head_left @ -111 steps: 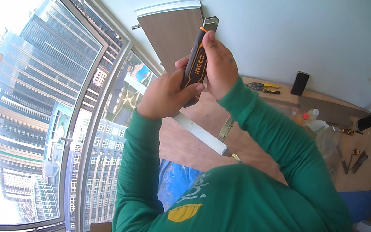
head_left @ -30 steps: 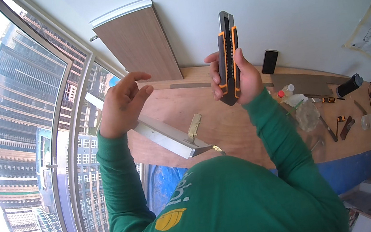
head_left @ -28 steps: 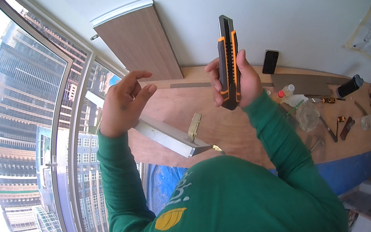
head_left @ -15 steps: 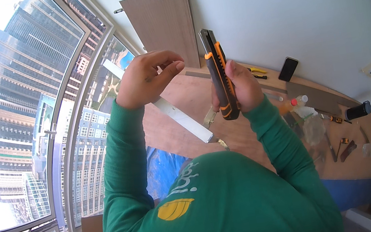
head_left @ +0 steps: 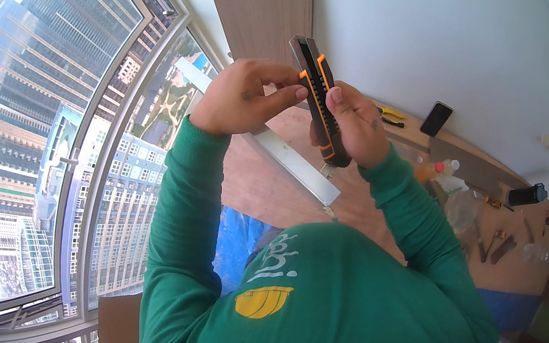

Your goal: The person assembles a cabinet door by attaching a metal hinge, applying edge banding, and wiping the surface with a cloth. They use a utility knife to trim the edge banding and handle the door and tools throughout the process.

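My right hand (head_left: 357, 121) is closed round the lower half of a black and orange snap-off utility knife (head_left: 321, 117). The knife points up and away from me, its metal-edged head at the far end, and the right thumb lies on its side. My left hand (head_left: 251, 94) is closed in a pinch, with thumb and forefinger meeting the knife's left edge near the orange part. Whatever else those fingertips may hold is hidden. Below the hands, a long white strip (head_left: 295, 168) runs diagonally.
A wood-grain panel (head_left: 267, 11) leans on the white wall. Along the right lie yellow-handled pliers (head_left: 391, 115), a phone (head_left: 436, 118), drink bottles (head_left: 440, 168), a black cup (head_left: 527, 195) and several hand tools (head_left: 500, 243). Tall windows (head_left: 75, 160) fill the left; blue sheeting (head_left: 236, 246) lies nearer.
My left hand has moved right from a gap away to the knife's edge. The knife has turned slightly in my right hand, and the view has shifted a little.
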### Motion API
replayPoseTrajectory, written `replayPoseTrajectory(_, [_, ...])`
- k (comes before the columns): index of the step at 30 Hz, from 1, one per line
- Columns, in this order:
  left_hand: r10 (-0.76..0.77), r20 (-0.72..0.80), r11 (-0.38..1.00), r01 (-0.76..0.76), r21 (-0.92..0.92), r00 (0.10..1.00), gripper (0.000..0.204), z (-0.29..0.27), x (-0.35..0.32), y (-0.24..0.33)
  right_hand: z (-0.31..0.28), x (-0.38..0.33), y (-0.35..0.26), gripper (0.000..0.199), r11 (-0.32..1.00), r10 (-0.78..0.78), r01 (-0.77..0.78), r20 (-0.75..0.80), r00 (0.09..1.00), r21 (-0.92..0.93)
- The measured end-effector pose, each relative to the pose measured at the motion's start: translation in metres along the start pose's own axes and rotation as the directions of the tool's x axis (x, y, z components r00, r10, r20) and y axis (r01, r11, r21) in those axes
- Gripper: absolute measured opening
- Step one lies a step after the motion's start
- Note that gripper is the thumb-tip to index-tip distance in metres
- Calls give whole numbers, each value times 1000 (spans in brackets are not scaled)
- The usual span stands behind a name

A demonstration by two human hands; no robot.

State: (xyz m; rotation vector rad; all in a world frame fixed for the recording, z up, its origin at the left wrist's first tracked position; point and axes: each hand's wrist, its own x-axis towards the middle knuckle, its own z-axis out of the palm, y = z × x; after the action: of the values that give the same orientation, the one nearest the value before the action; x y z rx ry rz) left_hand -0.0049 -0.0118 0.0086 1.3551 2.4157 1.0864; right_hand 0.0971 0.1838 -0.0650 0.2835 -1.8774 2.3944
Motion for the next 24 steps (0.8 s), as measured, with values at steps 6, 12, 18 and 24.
replayPoseTrajectory(6, [-51, -65, 999, 51, -1, 997, 22, -2, -2, 2, 10, 2, -9, 40, 992, -11, 7, -26, 1000, -125])
replayPoseTrajectory(12, [-1, -128, 998, 9, 57, 992, 21, -2, -5, -4, 20, 7, -4, 40, 985, 7, -17, -60, 998, -170])
replayPoseTrajectory(18, [69, -232, 997, -58, 55, 970, 23, 2, -4, -3, 12, 13, -6, 44, 1000, 15, -15, 33, 999, -13])
replayPoseTrajectory(24, [-27, -196, 989, 54, 135, 980, 20, 15, -1, 5, -72, -27, 12, 45, 971, 128, -54, -317, 940, 232])
